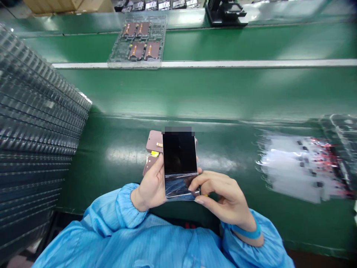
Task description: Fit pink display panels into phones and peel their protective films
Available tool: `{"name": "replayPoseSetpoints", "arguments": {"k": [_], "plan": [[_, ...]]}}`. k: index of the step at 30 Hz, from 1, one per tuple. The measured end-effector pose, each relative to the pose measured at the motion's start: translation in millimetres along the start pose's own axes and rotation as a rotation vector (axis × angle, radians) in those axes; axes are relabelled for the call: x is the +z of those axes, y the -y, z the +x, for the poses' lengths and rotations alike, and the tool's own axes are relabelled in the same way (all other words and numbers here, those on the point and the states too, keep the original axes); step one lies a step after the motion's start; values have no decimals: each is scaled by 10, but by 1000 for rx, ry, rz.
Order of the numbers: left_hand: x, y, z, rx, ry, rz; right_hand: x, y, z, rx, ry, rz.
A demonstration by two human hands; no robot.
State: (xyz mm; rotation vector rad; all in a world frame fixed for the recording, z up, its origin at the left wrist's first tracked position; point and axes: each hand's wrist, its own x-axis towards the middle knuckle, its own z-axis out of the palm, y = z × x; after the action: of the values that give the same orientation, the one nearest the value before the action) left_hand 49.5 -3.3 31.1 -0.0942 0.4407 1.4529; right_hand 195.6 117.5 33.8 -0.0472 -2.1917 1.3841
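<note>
A black phone screen (pixel 179 152) is held upright lengthwise in front of me, its lower part covered by shiny clear protective film (pixel 178 186). My left hand (pixel 152 182) is closed around its left edge, with the thumb along the side. At the lower right corner, my right hand (pixel 223 193) pinches the film between thumb and forefinger. Fingertips show behind the screen's right edge. Partly hidden behind the screen and my left hand are pinkish phone back parts (pixel 154 140) on the green bench, one with a yellow label (pixel 155 153).
A tall stack of clear plastic trays (pixel 41 111) stands on the left. Further off, a clear tray (pixel 136 61) holds several pinkish phone parts. To the right lies a pile of white film pieces (pixel 292 163). A black stand (pixel 225 15) and cardboard boxes (pixel 52 5) are at the back.
</note>
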Motion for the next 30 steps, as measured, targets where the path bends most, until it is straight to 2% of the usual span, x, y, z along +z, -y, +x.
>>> {"name": "replayPoseSetpoints", "arguments": {"k": [4, 14, 30], "plan": [[-3, -7, -9, -29, 35, -11, 5, 5, -6, 2, -4, 0], [-26, 14, -25, 8, 76, 31, 2, 11, -7, 8, 4, 16], [1, 27, -27, 35, 49, 93, -1, 32, -1, -2, -2, 53]]}}
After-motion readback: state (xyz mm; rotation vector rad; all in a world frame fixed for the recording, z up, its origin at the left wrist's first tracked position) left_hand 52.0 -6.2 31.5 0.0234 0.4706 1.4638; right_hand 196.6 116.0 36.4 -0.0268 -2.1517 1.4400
